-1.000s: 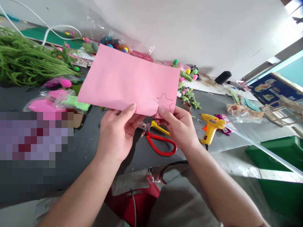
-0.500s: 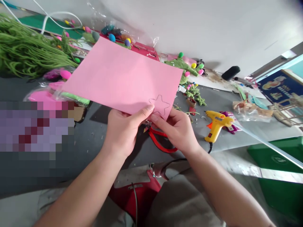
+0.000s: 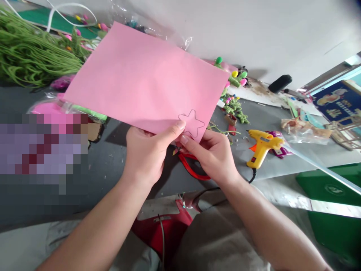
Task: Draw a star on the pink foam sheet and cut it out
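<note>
Far out to the right of the right hand (image 3: 216, 154), a blue rectangular printed panel (image 3: 335, 101) carries "100%" (the larger white characters below it are too blurred to read). Nearer that hand, the green plastic bin (image 3: 313, 180) bears a pale round emblem, its detail unclear.

Pink sheet (image 3: 146, 79): turned clockwise since a second ago; left corner reaches farther left, over more of the plastic packets (image 3: 47, 107).
Left hand (image 3: 146, 150): moved right along lower edge; thumb now beside the star outline (image 3: 193, 122), formerly well left of it.
Right hand (image 3: 216, 156): thumb off the star's middle, now just below its left side, near left thumb.
Scissors (image 3: 186, 166): yellow handle, earlier visible, now hidden.
Blue ball behind sheet: now covered.
</note>
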Motion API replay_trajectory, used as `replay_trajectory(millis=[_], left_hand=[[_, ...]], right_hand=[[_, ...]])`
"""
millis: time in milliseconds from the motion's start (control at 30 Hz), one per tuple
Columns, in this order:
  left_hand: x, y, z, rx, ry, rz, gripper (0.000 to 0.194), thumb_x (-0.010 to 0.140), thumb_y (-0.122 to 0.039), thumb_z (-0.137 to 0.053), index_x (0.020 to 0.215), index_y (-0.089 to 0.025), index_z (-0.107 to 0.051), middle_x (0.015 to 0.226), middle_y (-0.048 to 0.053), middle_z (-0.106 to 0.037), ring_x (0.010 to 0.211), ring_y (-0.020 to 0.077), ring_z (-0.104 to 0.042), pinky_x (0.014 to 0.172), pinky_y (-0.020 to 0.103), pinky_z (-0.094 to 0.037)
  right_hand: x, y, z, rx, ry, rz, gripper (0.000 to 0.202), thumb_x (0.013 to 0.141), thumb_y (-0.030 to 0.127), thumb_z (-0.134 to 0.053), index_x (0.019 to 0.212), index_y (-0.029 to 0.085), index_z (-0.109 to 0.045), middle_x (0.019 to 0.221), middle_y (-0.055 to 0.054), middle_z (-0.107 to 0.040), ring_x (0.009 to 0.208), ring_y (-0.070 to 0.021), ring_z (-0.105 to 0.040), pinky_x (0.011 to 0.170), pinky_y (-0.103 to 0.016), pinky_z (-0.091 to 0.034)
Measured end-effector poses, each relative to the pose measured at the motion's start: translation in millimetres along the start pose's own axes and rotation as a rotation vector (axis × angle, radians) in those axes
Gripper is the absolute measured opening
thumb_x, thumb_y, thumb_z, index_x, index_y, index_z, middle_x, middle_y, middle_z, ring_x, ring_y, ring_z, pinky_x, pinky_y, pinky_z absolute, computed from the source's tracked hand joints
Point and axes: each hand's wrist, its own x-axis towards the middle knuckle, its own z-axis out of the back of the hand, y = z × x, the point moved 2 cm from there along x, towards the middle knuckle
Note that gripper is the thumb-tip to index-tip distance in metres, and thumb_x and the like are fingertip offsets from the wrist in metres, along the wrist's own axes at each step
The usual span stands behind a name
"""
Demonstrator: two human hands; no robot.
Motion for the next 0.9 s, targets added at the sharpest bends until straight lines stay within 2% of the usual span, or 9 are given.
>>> replay_trajectory(millis=[167, 333, 467, 600, 733, 800, 867, 900], left_hand=[[1, 0, 0.1, -0.033, 0.014, 0.026, 0.017, 0.075, -0.018, -0.091, 0.087, -0.019, -0.078, 0.105, 0.006, -0.082, 0.11, 0.0282, -0.077, 0.097, 0.042, -0.066], [4, -1, -0.9, -0.115, 0.044, 0.091, 0.037, 0.074, -0.012, -0.09, 0.108, -0.02, -0.078, 0.099, 0.003, -0.081, 0.098, 0.022, -0.078, 0.089, 0.034, -0.066], [4, -1, 0.3, -0.093, 0.028, 0.13, 0.04, 0.074, -0.015, -0.091, 0.112, -0.019, -0.077, 0.092, 0.002, -0.08, 0.088, 0.0209, -0.078, 0.084, 0.034, -0.066], [5, -2, 0.8, -0.078, 0.03, 0.112, 0.04, 0.073, -0.016, -0.091, 0.111, -0.02, -0.077, 0.094, 0.002, -0.08, 0.098, 0.0249, -0.079, 0.091, 0.037, -0.066], [6, -2, 1.0, -0.09, 0.022, 0.07, 0.037, 0.075, -0.015, -0.091, 0.109, -0.021, -0.078, 0.1, 0.002, -0.081, 0.1, 0.0238, -0.079, 0.091, 0.036, -0.066], [7, -2, 1.1, -0.094, 0.026, 0.043, 0.033, 0.076, -0.015, -0.09, 0.106, -0.021, -0.078, 0.104, 0.004, -0.082, 0.1, 0.023, -0.079, 0.091, 0.036, -0.066], [7, -2, 1.0, -0.09, 0.034, 0.035, 0.027, 0.076, -0.017, -0.091, 0.101, -0.02, -0.079, 0.109, 0.005, -0.082, 0.103, 0.0235, -0.079, 0.093, 0.036, -0.066], [6, -2, 1.0, -0.084, 0.033, 0.033, 0.025, 0.076, -0.017, -0.091, 0.098, -0.02, -0.079, 0.11, 0.006, -0.082, 0.105, 0.0237, -0.078, 0.094, 0.036, -0.066]], right_hand=[[-1, -1, 0, 0.006, -0.001, 0.005, 0.019, 0.088, 0.038, -0.085, 0.091, 0.02, -0.083, 0.081, -0.001, -0.08, 0.071, -0.0156, -0.073, 0.067, -0.028, -0.062], [-1, 3, 1, -0.068, -0.019, 0.068, 0.016, 0.089, 0.035, -0.083, 0.089, 0.019, -0.083, 0.077, 0.0, -0.079, 0.069, -0.0144, -0.072, 0.066, -0.026, -0.06], [-4, 2, -4, -0.122, 0.031, 0.107, 0.009, 0.09, 0.028, -0.081, 0.088, 0.019, -0.081, 0.084, 0.0, -0.081, 0.076, -0.0147, -0.074, 0.071, -0.026, -0.061], [-7, 3, -7, -0.147, 0.09, 0.123, 0.004, 0.09, 0.023, -0.079, 0.091, 0.019, -0.081, 0.09, -0.001, -0.082, 0.084, -0.0154, -0.076, 0.079, -0.025, -0.063], [1, 7, 10, -0.19, 0.135, 0.022, 0.014, 0.087, 0.028, -0.083, 0.096, 0.017, -0.083, 0.09, -0.003, -0.082, 0.083, -0.0192, -0.077, 0.075, -0.029, -0.064], [9, 7, 24, -0.299, 0.074, 0.036, 0.015, 0.09, 0.028, -0.079, 0.1, 0.018, -0.084, 0.09, -0.003, -0.082, 0.084, -0.0207, -0.077, 0.076, -0.032, -0.065], [20, 4, 41, -0.403, -0.1, 0.11, 0.019, 0.094, 0.028, -0.073, 0.107, 0.018, -0.083, 0.094, -0.004, -0.083, 0.092, -0.0239, -0.079, 0.082, -0.037, -0.066], [25, 2, 50, -0.411, -0.209, 0.159, 0.026, 0.094, 0.03, -0.072, 0.117, 0.019, -0.081, 0.099, -0.005, -0.083, 0.097, -0.0255, -0.079, 0.086, -0.041, -0.067]])
